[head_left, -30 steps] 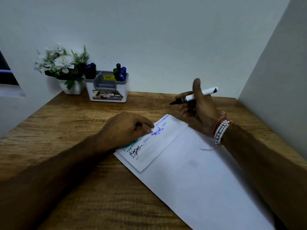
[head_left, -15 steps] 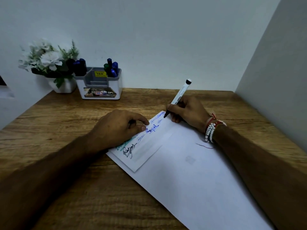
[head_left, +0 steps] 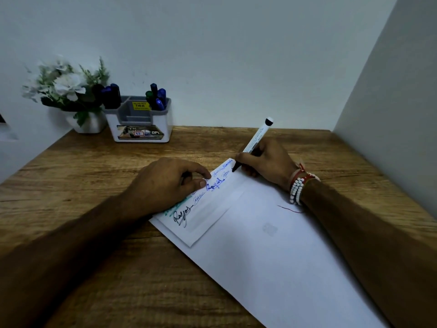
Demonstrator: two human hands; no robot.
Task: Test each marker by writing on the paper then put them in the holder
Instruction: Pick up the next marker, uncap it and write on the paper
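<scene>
At the far corner of the paper [head_left: 272,256], we are gripping a white marker [head_left: 256,140] in our right hand [head_left: 267,162]. The thumb and first fingers are curling tightly round its lower barrel and hiding that part. Its black tip is touching the paper, and its black-ended tail is tilting up and away from us.

Our left hand [head_left: 165,183] is resting on the paper's far left edge, covering some of the blue, green and black scribbles [head_left: 214,183]. Its fingers are curling under, with the thumb tip pressing down beside the blue writing. We cannot tell whether anything is tucked inside them.

Beaded bracelets [head_left: 298,188] are sitting on our right wrist, over the paper's right edge. Well beyond the paper, against the wall, the holder [head_left: 139,129] is standing on the wooden table [head_left: 118,280], carrying blue and green markers [head_left: 157,95] upright in its end compartments. Farther left of the paper, a flower pot [head_left: 89,124] is standing just beside it.
</scene>
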